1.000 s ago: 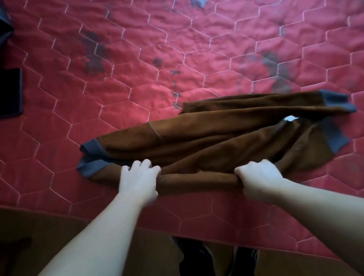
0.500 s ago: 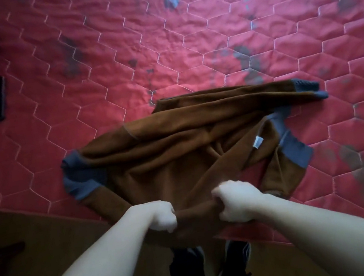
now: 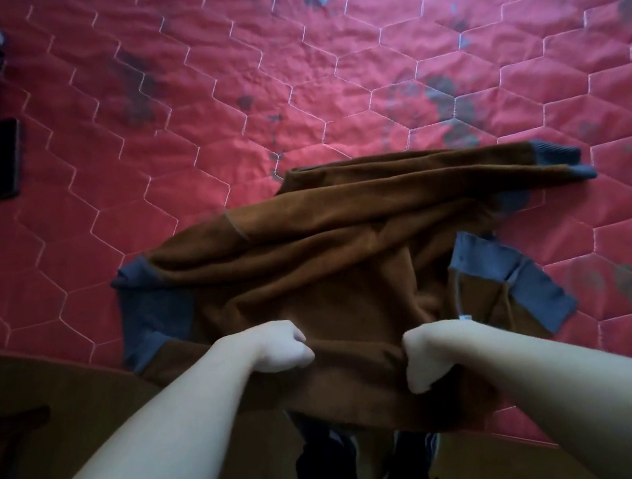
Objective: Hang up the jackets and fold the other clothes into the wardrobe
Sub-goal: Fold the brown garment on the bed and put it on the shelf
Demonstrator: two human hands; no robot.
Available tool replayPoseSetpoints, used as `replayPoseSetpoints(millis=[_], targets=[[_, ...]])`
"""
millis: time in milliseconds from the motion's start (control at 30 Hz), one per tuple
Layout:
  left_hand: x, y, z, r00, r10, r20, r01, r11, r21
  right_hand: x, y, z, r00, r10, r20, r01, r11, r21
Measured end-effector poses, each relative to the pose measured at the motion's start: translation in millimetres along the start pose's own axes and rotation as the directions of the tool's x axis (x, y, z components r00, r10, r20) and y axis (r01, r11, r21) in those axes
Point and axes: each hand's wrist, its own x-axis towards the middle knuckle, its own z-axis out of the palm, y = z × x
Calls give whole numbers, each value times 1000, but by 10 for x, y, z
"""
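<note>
A brown sweater (image 3: pixel 330 262) with grey-blue ribbed bands lies crumpled across the centre of the frame, at the near edge of a red quilted bedspread (image 3: pixel 200 92). Two sleeves stretch together toward the right of the frame, cuffs side by side. One blue band shows at its left end, another at lower right. Its bunched near edge, gripped by the left hand (image 3: pixel 278 349) and right hand (image 3: pixel 424 358), hangs past the bed edge

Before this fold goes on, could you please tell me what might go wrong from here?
The brown sweater overhangs the edge of the red bedspread, gripped by the left hand and right hand; a loosened grip could let it slide off. Its sleeves lie bunched, so the fold may turn out uneven.
</note>
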Motion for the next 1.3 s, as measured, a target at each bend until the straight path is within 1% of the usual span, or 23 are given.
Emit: replayPoseSetpoints(millis=[67, 167, 267, 300, 367, 433, 500, 533, 633, 767, 800, 833, 867, 900, 933, 967, 1000, 1033, 1067, 1133, 1167, 1233, 1300], targets=[[0, -31, -71, 998, 41, -55, -40, 999, 30, -34, 75, -150, 997, 16, 77, -14, 999, -29], [95, -198, -173, 980, 88, -180, -100, 993, -57, -39, 231, -477, 998, 33, 57, -32, 999, -31], [193, -333, -209, 972, 84, -221, -104, 991, -78, -55, 333, -806, 995, 7, 95, -19, 993, 118], [227, -370, -205, 975, 71, -209, -91, 992, -87, -40, 347, -891, 1000, -11, 27, 6, 984, 178], [282, -425, -172, 986, 23, -165, -45, 990, -130, 14, 328, -1004, 963, -44, -267, 126, 946, 298], [296, -450, -165, 990, -22, -141, -6, 982, -190, 91, 202, -1042, 821, -51, -568, 287, 897, 335], [296, -494, -189, 992, -16, -125, -15, 970, -244, 178, 61, -978, 706, -91, -702, 315, 928, 197], [292, -533, -203, 995, -16, -102, -8, 973, -231, 222, 18, -921, 714, -107, -692, 263, 957, 123], [265, -600, -283, 994, -108, -29, 106, 992, -74, 308, 89, -757, 830, -77, -552, 90, 996, -3], [223, -519, -425, 977, -213, 9, 209, 964, 163, 290, 208, -792, 923, -53, -382, -1, 990, -139], [224, -483, -455, 976, -216, -7, 214, 961, 175, 279, 198, -822, 945, -32, -326, -6, 993, -117], [213, -450, -490, 977, -208, -47, 211, 972, 106, 272, 193, -865, 959, 8, -284, -4, 1000, 15], [213, -439, -529, 973, -178, -146, 171, 984, -59, 257, 187, -915, 962, 48, -268, 12, 975, 220], [216, -442, -572, 946, -149, -287, 75, 964, -255, 260, 175, -953, 943, 79, -324, 61, 914, 401], [231, -448, -618, 869, -143, -474, -65, 917, -394, 283, 178, -982, 886, 116, -449, 135, 861, 490], [261, -453, -684, 738, -155, -657, -181, 892, -413, 302, 193, -1009, 758, 164, -631, 184, 875, 448], [290, -464, -775, 610, -139, -780, -200, 925, -322, 322, 212, -1055, 617, 168, -769, 171, 925, 339], [336, -493, -872, 543, -81, -836, -140, 973, -185, 351, 226, -1114, 528, 139, -838, 152, 955, 254], [391, -537, -956, 594, -18, -804, -36, 998, -49, 390, 226, -1185, 526, 124, -841, 133, 965, 225], [503, -589, -1141, 755, 6, -656, 115, 983, 141, 503, 241, -1355, 663, 163, -730, 100, 948, 303], [536, -592, -1229, 793, 9, -609, 139, 971, 195, 542, 235, -1434, 696, 174, -696, 82, 944, 318], [565, -622, -1417, 775, 64, -629, 111, 965, 235, 606, 204, -1576, 648, 143, -748, 72, 966, 248], [477, -642, -1602, 695, 67, -716, 45, 990, 137, 561, 121, -1721, 501, 136, -855, 143, 961, 236]])
